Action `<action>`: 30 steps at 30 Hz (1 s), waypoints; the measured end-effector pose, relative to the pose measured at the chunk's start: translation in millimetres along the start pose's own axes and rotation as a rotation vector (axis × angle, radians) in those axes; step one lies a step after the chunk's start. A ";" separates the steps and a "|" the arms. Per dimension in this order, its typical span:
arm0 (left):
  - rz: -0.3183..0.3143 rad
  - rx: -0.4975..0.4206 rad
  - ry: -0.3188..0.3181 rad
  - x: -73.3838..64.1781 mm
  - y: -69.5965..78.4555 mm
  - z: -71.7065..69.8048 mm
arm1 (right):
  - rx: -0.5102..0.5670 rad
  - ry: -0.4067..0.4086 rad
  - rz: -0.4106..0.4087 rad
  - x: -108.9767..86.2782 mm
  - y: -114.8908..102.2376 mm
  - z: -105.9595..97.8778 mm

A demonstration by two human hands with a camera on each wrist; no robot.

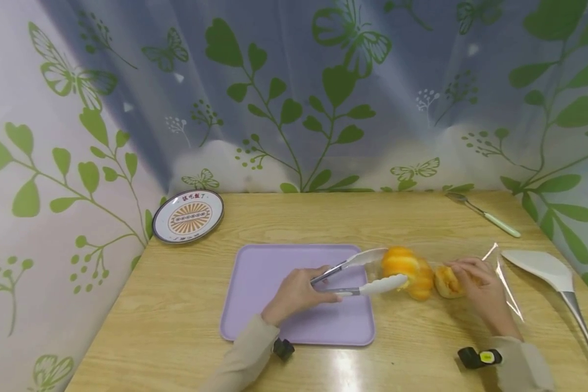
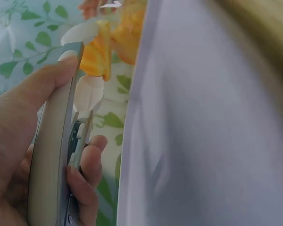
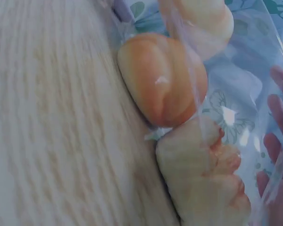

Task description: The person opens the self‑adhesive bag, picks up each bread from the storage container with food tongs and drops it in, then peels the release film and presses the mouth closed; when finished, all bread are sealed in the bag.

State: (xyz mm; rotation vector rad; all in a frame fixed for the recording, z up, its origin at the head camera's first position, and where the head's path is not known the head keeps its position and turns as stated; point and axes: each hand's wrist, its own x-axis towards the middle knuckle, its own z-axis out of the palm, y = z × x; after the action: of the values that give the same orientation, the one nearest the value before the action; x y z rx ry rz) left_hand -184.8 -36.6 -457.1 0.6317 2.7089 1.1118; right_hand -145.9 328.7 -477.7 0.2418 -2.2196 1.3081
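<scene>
My left hand grips a pair of tongs by its metal arms. The white scalloped tips reach to either side of an orange-yellow bread roll. Against that roll lies a second glossy roll, and a paler bun with a browned, bumpy top sits beside it on the table. My right hand is over this bun, fingers and thumb pinching a clear plastic bag. Seen from the right wrist, the film spreads in front of the breads and fingers.
A lilac tray lies under my left hand. At the back left stands a patterned plate. To the right are a green-handled spoon and a large white-headed spatula. A leafy curtain hangs behind the table.
</scene>
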 end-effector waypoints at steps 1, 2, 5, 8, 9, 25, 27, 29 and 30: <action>-0.007 -0.002 -0.001 0.8 -0.6 -1.1 | -0.023 -0.013 0.000 -0.2 0.1 -0.4; -0.013 -0.008 -0.004 1.5 -1.2 -2.0 | -0.046 -0.024 0.000 -0.2 0.2 -0.7; -0.028 -0.013 -0.014 3.6 -3.2 -2.8 | -0.090 -0.051 0.004 0.1 0.3 -0.5; -0.028 -0.022 -0.022 4.5 -3.6 -2.7 | -0.107 -0.057 -0.026 1.0 0.7 0.8; -0.030 -0.024 -0.024 4.7 -3.5 -2.6 | -0.103 -0.055 -0.041 1.0 0.9 1.2; -0.033 -0.040 -0.061 9.9 8.5 7.9 | -0.003 -0.001 -0.135 2.3 2.8 4.0; -0.028 0.014 -0.053 9.5 9.5 7.8 | -0.002 -0.002 -0.124 2.0 1.7 3.7; -0.012 0.071 -0.040 8.9 10.6 6.6 | -0.001 -0.006 -0.116 1.9 1.6 3.2; -0.005 0.094 -0.031 8.8 11.0 5.8 | -0.007 -0.005 -0.116 1.8 2.0 2.8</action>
State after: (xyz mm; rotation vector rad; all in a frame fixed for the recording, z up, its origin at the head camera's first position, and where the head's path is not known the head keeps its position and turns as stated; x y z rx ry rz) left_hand -187.5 -22.0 -453.4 0.6504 2.7478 0.9698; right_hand -149.4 327.5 -479.3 0.3661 -2.1794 1.2381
